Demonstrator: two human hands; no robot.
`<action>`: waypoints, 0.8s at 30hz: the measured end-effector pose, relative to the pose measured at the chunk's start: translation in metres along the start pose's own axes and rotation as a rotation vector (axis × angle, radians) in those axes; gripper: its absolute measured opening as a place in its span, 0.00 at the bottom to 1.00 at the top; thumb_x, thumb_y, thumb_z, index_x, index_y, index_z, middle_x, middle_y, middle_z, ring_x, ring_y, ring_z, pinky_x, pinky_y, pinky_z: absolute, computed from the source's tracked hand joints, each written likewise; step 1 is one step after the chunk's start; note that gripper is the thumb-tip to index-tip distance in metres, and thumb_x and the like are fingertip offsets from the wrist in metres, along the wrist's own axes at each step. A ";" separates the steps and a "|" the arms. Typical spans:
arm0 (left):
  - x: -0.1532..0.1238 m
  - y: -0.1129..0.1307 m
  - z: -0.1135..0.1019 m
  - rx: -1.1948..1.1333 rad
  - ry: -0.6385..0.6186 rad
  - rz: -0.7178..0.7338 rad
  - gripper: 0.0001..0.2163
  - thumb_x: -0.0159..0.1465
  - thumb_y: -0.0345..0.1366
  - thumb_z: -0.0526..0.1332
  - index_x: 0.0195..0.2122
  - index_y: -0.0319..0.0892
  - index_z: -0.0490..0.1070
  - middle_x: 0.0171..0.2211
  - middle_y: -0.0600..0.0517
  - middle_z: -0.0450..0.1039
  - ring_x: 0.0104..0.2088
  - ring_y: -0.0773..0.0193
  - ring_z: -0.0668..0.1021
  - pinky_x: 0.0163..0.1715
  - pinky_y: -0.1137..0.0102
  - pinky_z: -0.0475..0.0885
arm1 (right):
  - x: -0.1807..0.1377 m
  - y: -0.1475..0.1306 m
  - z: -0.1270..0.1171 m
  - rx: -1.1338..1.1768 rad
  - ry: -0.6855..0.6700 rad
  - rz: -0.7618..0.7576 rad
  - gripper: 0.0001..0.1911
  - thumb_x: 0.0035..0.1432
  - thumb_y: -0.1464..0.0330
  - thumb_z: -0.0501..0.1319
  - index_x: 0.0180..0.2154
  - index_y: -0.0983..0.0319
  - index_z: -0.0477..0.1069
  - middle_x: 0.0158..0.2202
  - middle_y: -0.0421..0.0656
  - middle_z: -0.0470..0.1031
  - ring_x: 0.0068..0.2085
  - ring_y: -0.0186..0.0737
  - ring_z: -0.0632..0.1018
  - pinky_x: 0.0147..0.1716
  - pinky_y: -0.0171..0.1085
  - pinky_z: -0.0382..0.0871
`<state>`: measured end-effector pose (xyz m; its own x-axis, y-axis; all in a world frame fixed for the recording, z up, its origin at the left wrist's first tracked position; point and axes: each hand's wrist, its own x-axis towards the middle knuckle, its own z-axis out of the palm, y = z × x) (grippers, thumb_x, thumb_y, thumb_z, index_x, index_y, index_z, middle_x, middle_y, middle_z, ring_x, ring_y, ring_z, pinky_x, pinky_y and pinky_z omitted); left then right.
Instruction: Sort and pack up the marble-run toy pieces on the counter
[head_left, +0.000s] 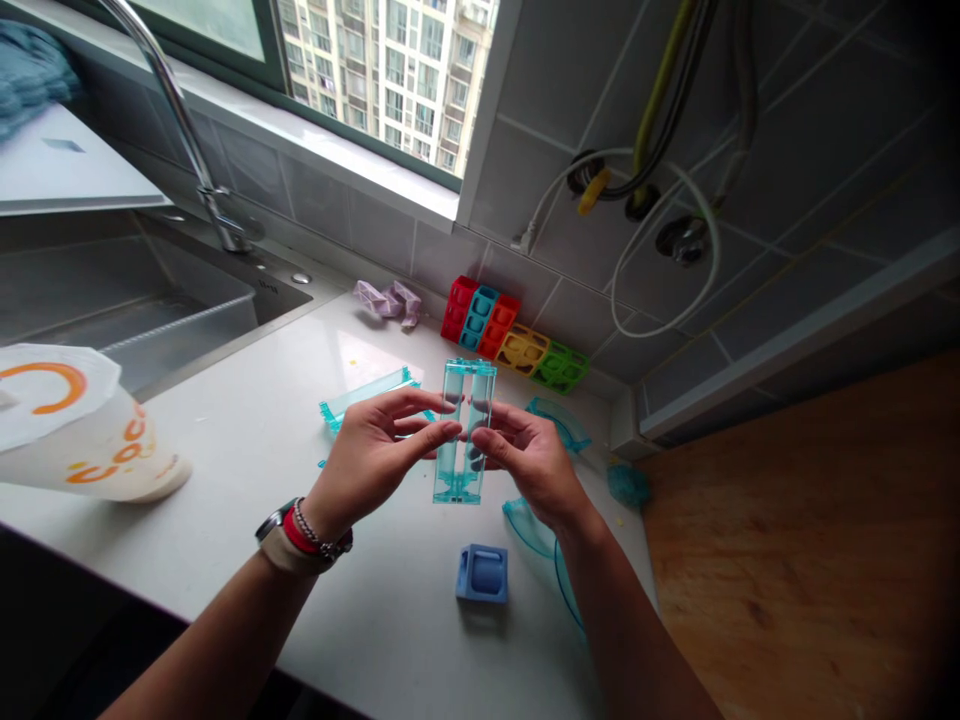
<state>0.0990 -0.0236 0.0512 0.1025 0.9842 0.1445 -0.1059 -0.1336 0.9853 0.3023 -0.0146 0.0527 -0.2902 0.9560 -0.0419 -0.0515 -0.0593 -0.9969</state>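
Observation:
Between my two hands a clear teal plastic frame [457, 483] is held upright above the white counter. My left hand [379, 445] pinches its left side with thumb and fingertips. On the opposite side my right hand [529, 455] grips it the same way, the fingers partly behind the clear plastic. Below the frame a blue hollow cube block [484, 575] rests on the counter. A similar teal piece [375, 392] lies behind my left hand. Curved teal pieces [531, 528] lie by my right forearm, which partly covers them.
Colored blocks [499, 325] in red, blue, orange, yellow and green line the wall. A crumpled purple cloth or wrapper [388, 302] lies left of them. A large paper cup [112, 440] stands at left, near the sink [127, 270] and faucet [202, 150]. A wooden surface [810, 540] is at right.

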 end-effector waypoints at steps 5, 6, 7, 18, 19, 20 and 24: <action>0.000 -0.004 -0.001 0.019 -0.017 0.057 0.11 0.62 0.39 0.73 0.42 0.41 0.78 0.50 0.44 0.81 0.41 0.57 0.86 0.36 0.69 0.83 | 0.000 0.002 -0.001 -0.045 0.007 -0.032 0.30 0.56 0.56 0.74 0.58 0.59 0.78 0.38 0.43 0.80 0.37 0.39 0.79 0.37 0.38 0.76; 0.001 -0.004 -0.002 0.024 -0.033 0.063 0.11 0.63 0.39 0.73 0.42 0.41 0.77 0.50 0.44 0.81 0.43 0.56 0.86 0.38 0.67 0.83 | 0.000 0.003 0.000 -0.075 0.010 -0.049 0.30 0.56 0.56 0.74 0.58 0.59 0.78 0.39 0.43 0.81 0.37 0.39 0.79 0.38 0.38 0.77; 0.001 -0.003 -0.004 0.030 -0.050 0.066 0.12 0.62 0.38 0.73 0.43 0.42 0.76 0.50 0.44 0.81 0.45 0.55 0.86 0.41 0.66 0.84 | 0.000 0.004 0.000 -0.112 0.016 -0.066 0.30 0.55 0.57 0.75 0.57 0.59 0.78 0.39 0.44 0.81 0.38 0.40 0.80 0.39 0.39 0.77; -0.008 0.009 -0.019 0.544 0.138 0.604 0.13 0.65 0.29 0.70 0.50 0.49 0.81 0.56 0.51 0.81 0.55 0.56 0.83 0.56 0.61 0.81 | -0.006 0.008 0.015 -0.382 0.052 -0.182 0.25 0.57 0.57 0.74 0.54 0.57 0.80 0.41 0.44 0.83 0.40 0.42 0.82 0.40 0.40 0.81; -0.008 0.008 -0.019 0.533 0.145 0.598 0.13 0.66 0.29 0.69 0.51 0.48 0.81 0.55 0.50 0.82 0.54 0.56 0.83 0.53 0.63 0.82 | -0.006 0.007 0.015 -0.376 0.049 -0.198 0.21 0.60 0.57 0.72 0.53 0.57 0.81 0.41 0.45 0.83 0.40 0.42 0.82 0.39 0.40 0.80; -0.008 0.007 -0.019 0.499 0.147 0.577 0.13 0.66 0.29 0.69 0.51 0.48 0.81 0.55 0.50 0.82 0.53 0.57 0.84 0.51 0.64 0.84 | -0.005 0.008 0.014 -0.364 0.062 -0.225 0.18 0.63 0.57 0.69 0.51 0.57 0.81 0.42 0.45 0.83 0.41 0.42 0.82 0.39 0.39 0.80; -0.006 0.003 -0.017 0.246 0.088 0.452 0.12 0.67 0.28 0.68 0.51 0.46 0.81 0.53 0.49 0.83 0.52 0.57 0.85 0.51 0.64 0.84 | -0.002 0.007 0.010 -0.322 0.245 -0.387 0.10 0.68 0.61 0.65 0.46 0.56 0.82 0.44 0.45 0.81 0.45 0.43 0.81 0.41 0.39 0.78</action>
<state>0.0818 -0.0275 0.0520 0.0152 0.8266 0.5626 0.1159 -0.5603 0.8201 0.2933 -0.0201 0.0463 -0.0754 0.9315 0.3557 0.1958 0.3636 -0.9107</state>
